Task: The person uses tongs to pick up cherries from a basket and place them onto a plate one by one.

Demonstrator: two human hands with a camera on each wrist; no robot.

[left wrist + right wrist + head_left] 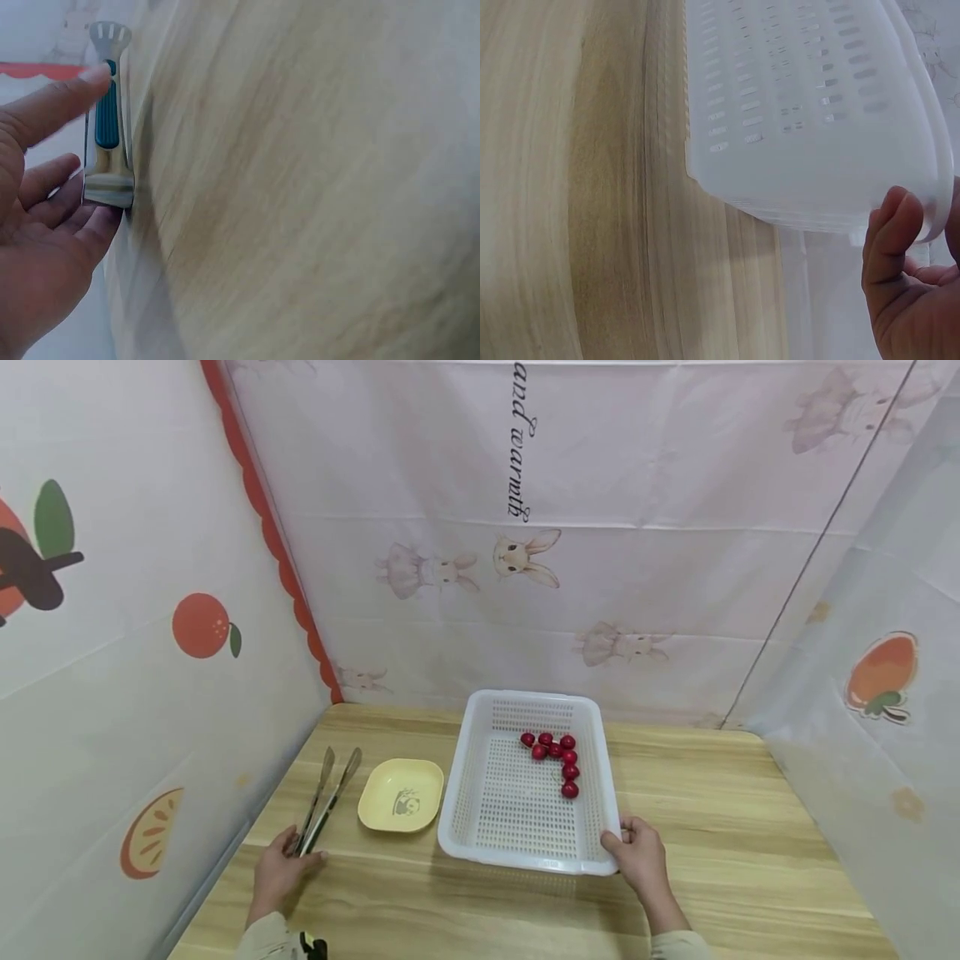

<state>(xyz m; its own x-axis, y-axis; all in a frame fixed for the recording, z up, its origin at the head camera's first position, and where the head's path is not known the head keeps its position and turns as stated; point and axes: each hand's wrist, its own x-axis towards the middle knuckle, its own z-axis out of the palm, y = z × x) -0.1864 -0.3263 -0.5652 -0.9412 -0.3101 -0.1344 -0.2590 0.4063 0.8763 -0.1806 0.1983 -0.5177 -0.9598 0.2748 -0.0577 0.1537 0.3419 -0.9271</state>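
Observation:
A pair of metal tongs with a teal ribbed grip lies at the left of the table, its two arms spread apart. My left hand holds the tongs by their near end; in the left wrist view one fingertip rests on the teal grip and other fingers curl by the metal end. A white perforated basket stands in the middle, with several dark red cherries in its far right part. My right hand grips the near right corner, thumb over the rim and fingers on the outer wall.
Between the tongs and the basket sits a yellow square dish with a panda print. The wooden table ends at a printed curtain behind, and similar curtains hang on the left and right.

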